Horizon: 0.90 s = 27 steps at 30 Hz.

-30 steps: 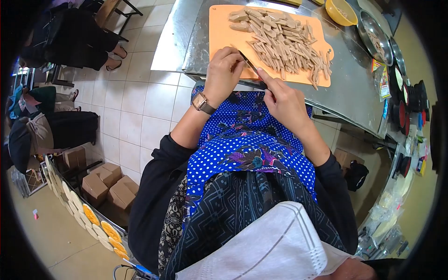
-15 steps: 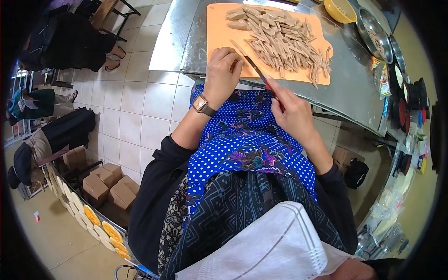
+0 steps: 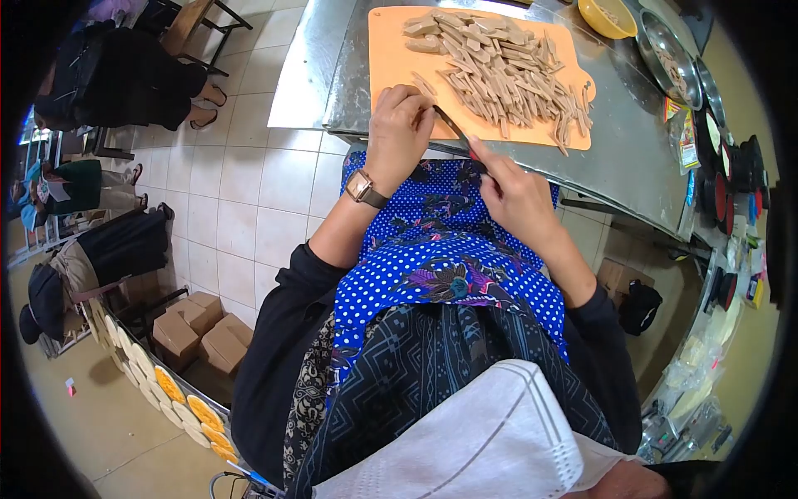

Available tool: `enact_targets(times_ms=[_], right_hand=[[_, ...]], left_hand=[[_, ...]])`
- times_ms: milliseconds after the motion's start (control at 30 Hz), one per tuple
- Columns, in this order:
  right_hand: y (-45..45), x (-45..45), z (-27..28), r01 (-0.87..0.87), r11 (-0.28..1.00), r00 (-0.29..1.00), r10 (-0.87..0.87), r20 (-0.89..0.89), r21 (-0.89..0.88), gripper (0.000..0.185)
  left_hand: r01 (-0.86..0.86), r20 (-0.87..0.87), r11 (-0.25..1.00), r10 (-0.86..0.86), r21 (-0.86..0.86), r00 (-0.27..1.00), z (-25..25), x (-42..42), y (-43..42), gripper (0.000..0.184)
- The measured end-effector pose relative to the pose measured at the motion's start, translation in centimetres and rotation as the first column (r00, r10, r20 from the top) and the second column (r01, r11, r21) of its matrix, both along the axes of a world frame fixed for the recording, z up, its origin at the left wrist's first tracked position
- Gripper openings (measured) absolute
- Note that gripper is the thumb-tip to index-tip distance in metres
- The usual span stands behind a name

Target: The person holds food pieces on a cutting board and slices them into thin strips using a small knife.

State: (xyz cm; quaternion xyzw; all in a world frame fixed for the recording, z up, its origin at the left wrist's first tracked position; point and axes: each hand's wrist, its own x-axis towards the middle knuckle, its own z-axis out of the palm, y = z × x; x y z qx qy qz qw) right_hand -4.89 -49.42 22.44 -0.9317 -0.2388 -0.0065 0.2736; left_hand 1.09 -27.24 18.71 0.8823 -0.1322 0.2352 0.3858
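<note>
An orange cutting board [image 3: 386, 50] lies at the table's near edge, bearing a heap of brownish-grey strips [image 3: 490, 79] and a few thicker chunks [image 3: 424, 43]. My left hand [image 3: 401, 129], wearing a wristwatch, rests at the board's near left corner with fingers curled together. Whatever those fingers press on is hidden. My right hand [image 3: 519, 195] grips a knife [image 3: 454, 127] by its red and black handle. Its dark blade points up and left, with the tip right beside my left fingertips. A couple of loose strips [image 3: 423, 83] lie just beyond them.
The board sits on a metal table [image 3: 619, 150]. A yellow bowl [image 3: 607, 21] and a metal bowl [image 3: 665, 62] with pieces inside stand at the far right, near colourful packets [image 3: 686, 137]. Cardboard boxes [image 3: 195, 328] are on the floor at left, and other people stand further off.
My right hand and the knife have shifted slightly left, bringing the blade closer against my left fingers. Another loose strip shows beyond them. People at left have moved a little.
</note>
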Motion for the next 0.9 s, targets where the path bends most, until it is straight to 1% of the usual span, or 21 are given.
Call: enact_targets(times_ms=[33,100,167,233,267,300,333,367,400,433,467,533,567,600,667,700,767,800,833,867,900], right_hand=[[-0.6,-0.6,0.2,-0.001,1.0,1.0,0.001,0.004,0.0,0.063],[-1.8,-1.7,0.4,0.068,0.996,0.993,-0.062,-0.102,0.058,0.061],[-2.2,-1.8,0.4,0.075,0.991,0.993,-0.064,-0.102,0.109,0.06],[-2.2,-1.7,0.5,0.081,0.983,0.993,-0.065,-0.102,0.162,0.059],[-1.4,-1.4,0.5,0.063,0.983,0.997,-0.053,-0.06,0.17,0.059],[-0.7,-1.0,0.5,0.044,0.983,0.999,-0.041,-0.018,0.178,0.059],[0.0,-0.5,0.1,0.045,0.982,0.999,-0.044,-0.013,0.181,0.059],[0.8,0.0,-0.7,0.008,0.987,0.998,-0.018,0.061,0.163,0.061],[1.5,0.4,-1.1,-0.03,0.989,0.991,0.01,0.136,0.142,0.062],[2.0,0.8,-1.1,-0.02,0.995,0.992,0.007,0.127,0.102,0.062],[2.0,1.2,-1.1,-0.019,0.994,0.991,0.004,0.135,0.105,0.062],[1.9,1.6,-1.0,0.024,0.999,0.992,-0.03,0.125,0.048,0.063],[1.6,1.7,-0.6,0.071,0.997,0.991,-0.07,0.112,-0.004,0.062],[1.1,1.9,-0.7,0.075,0.997,0.991,-0.075,0.115,-0.003,0.062],[0.0,2.2,-0.8,0.129,0.991,0.984,-0.133,0.123,0.036,0.062],[0.0,2.0,-0.7,0.132,0.991,0.983,-0.135,0.123,0.034,0.062],[0.1,1.4,-0.7,0.115,0.989,0.98,-0.128,0.152,0.092,0.061],[0.2,1.1,-0.7,0.104,0.987,0.978,-0.124,0.166,0.122,0.061],[0.5,1.0,-0.7,0.102,0.987,0.979,-0.122,0.163,0.123,0.061],[0.8,0.7,-0.6,0.064,0.992,0.99,-0.077,0.12,0.109,0.061],[1.2,0.6,-0.6,0.025,0.995,0.997,-0.032,0.076,0.097,0.06]], left_hand=[[0.006,-0.008,1.0,-0.006,-0.013,1.0,0.0,0.1,0.0,0.009],[0.037,-0.042,0.999,-0.038,-0.018,0.998,0.4,0.2,0.5,0.009],[0.075,-0.073,0.997,-0.076,-0.023,0.994,1.3,0.8,1.1,0.009],[0.097,-0.248,0.989,-0.122,-0.114,0.961,2.4,2.2,1.9,0.013],[0.099,-0.247,0.989,-0.124,-0.111,0.961,2.7,3.2,2.2,0.013],[0.14,-0.051,0.988,-0.137,0.072,0.989,3.0,4.7,2.5,0.017],[0.139,0.144,0.956,-0.18,0.257,0.973,3.1,6.1,2.7,0.021],[0.14,0.145,0.955,-0.183,0.26,0.972,2.9,7.4,2.6,0.021],[0.136,0.145,0.922,-0.2,0.363,0.969,2.5,8.8,2.4,0.024],[0.128,0.146,0.878,-0.218,0.462,0.965,2.4,9.8,2.2,0.028],[0.127,0.153,0.876,-0.22,0.466,0.963,2.2,10.4,2.1,0.028],[0.091,0.042,0.787,-0.147,0.61,0.988,2.0,11.0,1.8,0.032],[0.063,0.095,0.799,-0.149,0.599,0.984,1.7,11.2,1.8,0.03],[0.065,0.097,0.798,-0.153,0.599,0.983,1.9,11.1,2.0,0.03],[0.05,0.146,0.892,-0.128,0.449,0.981,1.9,10.5,2.5,0.025],[0.052,0.147,0.893,-0.131,0.447,0.98,2.0,9.8,2.6,0.025],[0.029,0.017,0.976,-0.033,0.215,0.999,2.2,7.7,2.6,0.024],[0.028,0.015,0.976,-0.032,0.215,0.999,2.3,6.7,2.5,0.024],[0.019,-0.042,0.982,-0.011,0.189,0.999,2.4,5.6,2.4,0.023],[0.007,-0.1,0.987,0.009,0.163,0.995,2.4,4.5,2.3,0.023],[0.004,-0.112,0.98,0.019,0.198,0.994,2.6,3.4,2.3,0.021]])
